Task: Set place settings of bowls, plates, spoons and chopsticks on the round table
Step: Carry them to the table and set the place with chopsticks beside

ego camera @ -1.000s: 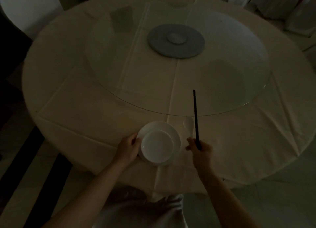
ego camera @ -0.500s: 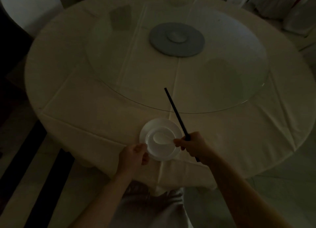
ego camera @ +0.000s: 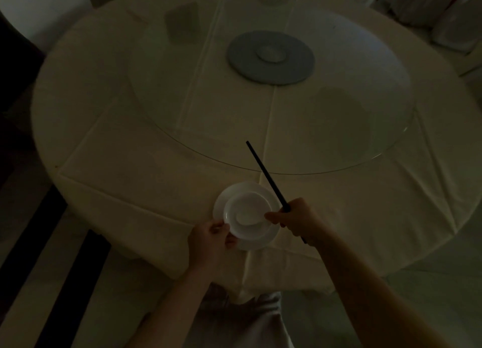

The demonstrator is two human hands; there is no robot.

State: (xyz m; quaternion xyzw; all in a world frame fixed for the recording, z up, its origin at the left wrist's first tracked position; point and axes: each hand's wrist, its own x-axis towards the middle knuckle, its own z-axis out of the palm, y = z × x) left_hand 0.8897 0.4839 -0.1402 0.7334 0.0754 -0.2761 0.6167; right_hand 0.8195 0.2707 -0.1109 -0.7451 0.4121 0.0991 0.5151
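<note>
A white bowl (ego camera: 245, 206) sits on a white plate (ego camera: 221, 199) near the front edge of the round table (ego camera: 130, 191). A white spoon (ego camera: 246, 217) lies inside the bowl. My left hand (ego camera: 208, 239) grips the near left rim of the bowl and plate. My right hand (ego camera: 297, 220) is closed around dark chopsticks (ego camera: 263, 170) that point up and left over the table, and its fingertips touch the spoon's handle at the bowl's right side.
A glass turntable (ego camera: 339, 139) with a grey round hub (ego camera: 270, 58) covers the table's middle. White-covered chairs (ego camera: 443, 11) stand at the back right, and another white chair (ego camera: 44, 6) at the back left. The cloth hangs over the table's edge.
My right hand swung left with the chopsticks and carried the spoon from the cloth into the bowl. My left hand slid from the plate's left side to its near rim.
</note>
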